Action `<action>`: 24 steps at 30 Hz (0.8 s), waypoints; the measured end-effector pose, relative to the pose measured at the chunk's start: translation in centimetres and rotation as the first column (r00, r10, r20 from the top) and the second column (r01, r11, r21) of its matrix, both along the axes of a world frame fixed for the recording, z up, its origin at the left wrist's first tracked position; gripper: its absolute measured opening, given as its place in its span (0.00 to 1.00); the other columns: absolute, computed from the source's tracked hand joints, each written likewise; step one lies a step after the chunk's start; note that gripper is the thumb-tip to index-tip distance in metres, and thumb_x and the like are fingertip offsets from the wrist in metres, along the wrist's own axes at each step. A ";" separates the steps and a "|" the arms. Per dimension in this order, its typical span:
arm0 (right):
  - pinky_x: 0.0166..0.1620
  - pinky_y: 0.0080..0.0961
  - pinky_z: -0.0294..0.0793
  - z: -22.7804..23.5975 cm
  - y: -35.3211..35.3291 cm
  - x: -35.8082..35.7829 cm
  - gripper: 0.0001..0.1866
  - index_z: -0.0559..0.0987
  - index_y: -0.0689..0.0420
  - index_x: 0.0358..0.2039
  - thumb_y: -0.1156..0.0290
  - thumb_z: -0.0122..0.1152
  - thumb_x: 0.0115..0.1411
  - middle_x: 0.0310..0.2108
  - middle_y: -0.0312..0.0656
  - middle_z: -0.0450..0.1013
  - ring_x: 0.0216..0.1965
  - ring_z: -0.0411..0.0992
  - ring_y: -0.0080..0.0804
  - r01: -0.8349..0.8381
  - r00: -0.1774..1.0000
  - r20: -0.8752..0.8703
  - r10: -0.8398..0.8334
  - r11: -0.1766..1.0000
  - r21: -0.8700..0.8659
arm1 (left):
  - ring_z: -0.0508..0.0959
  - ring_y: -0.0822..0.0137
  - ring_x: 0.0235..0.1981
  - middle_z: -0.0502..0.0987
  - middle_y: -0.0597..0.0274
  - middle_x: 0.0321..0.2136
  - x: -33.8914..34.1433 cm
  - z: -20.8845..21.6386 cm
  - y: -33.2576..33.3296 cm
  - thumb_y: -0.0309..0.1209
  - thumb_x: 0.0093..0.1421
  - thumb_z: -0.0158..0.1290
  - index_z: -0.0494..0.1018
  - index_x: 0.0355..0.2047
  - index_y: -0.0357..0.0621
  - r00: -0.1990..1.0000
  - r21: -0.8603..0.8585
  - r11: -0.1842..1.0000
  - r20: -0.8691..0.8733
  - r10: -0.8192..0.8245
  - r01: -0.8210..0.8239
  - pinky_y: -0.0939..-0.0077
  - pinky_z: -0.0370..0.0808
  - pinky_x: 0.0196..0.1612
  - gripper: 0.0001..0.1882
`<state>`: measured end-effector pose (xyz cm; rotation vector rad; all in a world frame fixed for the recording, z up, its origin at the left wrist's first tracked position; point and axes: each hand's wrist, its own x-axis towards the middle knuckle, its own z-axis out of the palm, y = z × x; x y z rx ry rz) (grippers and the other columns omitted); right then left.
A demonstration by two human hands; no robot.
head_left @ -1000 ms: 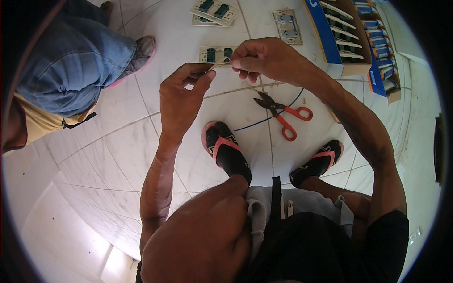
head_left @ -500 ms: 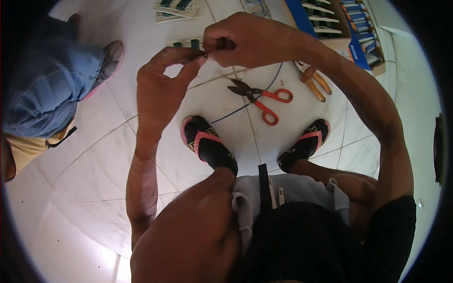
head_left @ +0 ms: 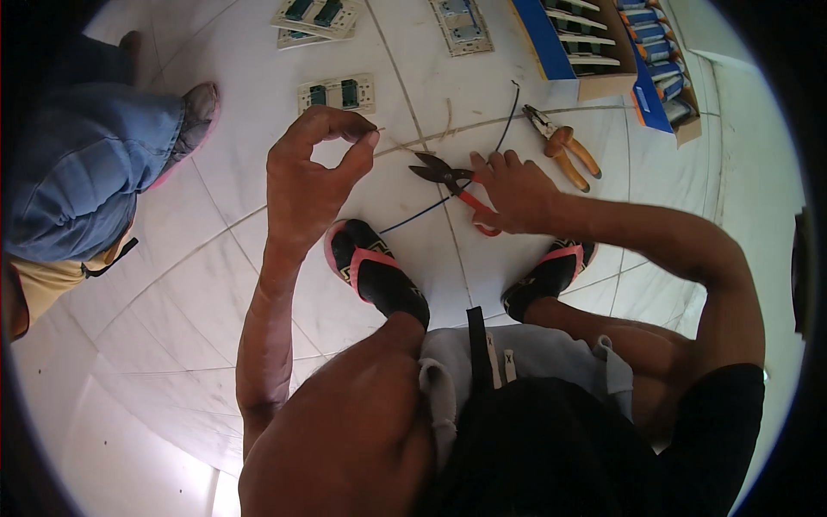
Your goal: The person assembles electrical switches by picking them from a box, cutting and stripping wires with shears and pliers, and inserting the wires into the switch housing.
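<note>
My left hand (head_left: 303, 185) is raised over the floor with thumb and forefinger pinched together. A tiny thin end pokes out at the fingertips; what it belongs to is too small to make out. My right hand (head_left: 521, 196) is down at the tin snips (head_left: 441, 171), its fingers over their red handles. The dark blades point left and stand a little apart. A blue wire (head_left: 420, 212) runs along the floor, passing beneath the snips. Just beyond my left hand lies a white switch plate (head_left: 364, 93) with green parts.
Pliers with orange handles (head_left: 568, 153) lie right of my right hand. More plates (head_left: 320, 19) and a back plate (head_left: 465, 33) are farther off. Boxes (head_left: 610, 84) of plates and blue packs stand at far right. Another person's leg (head_left: 103, 164) is at left. My feet flank the wire.
My right hand has left my left hand's fingertips and come down to the snips' handles. My left hand keeps its pinch, shifted slightly right and nearer.
</note>
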<state>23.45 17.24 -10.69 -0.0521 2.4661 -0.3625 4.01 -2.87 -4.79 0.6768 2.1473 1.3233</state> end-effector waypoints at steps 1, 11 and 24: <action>0.42 0.40 0.77 -0.2 0.1 0.3 0.40 0.65 0.69 0.58 0.48 0.62 0.58 0.44 0.56 0.69 0.47 0.71 0.49 -0.011 1.000 -0.003 0.011 1.000 0.010 | 0.79 0.71 0.36 0.81 0.64 0.33 0.0 -0.2 -0.3 0.24 0.55 0.61 0.79 0.33 0.38 1.000 0.016 1.000 0.000 0.006 -0.006 0.76 0.73 0.46 0.06; 0.44 0.42 0.77 1.8 10.6 3.1 0.40 0.60 0.70 0.60 0.61 0.68 0.56 0.44 0.56 0.70 0.43 0.75 0.52 0.109 0.986 0.114 -0.122 0.987 0.116 | 0.73 0.80 0.27 0.79 0.68 0.30 0.3 -0.4 -0.9 0.22 0.56 0.61 0.77 0.34 0.37 0.988 0.058 0.990 0.096 0.121 -0.127 0.84 0.71 0.33 0.06; 0.40 0.43 0.80 -1.1 12.7 8.2 0.36 0.58 0.68 0.59 0.71 0.63 0.52 0.48 0.60 0.65 0.41 0.75 0.55 0.332 0.943 -0.038 -0.330 0.933 0.138 | 0.79 0.73 0.33 0.81 0.60 0.34 0.9 0.6 1.3 0.19 0.55 0.60 0.77 0.34 0.38 0.997 0.210 0.977 -0.053 0.047 -0.034 0.79 0.77 0.39 0.07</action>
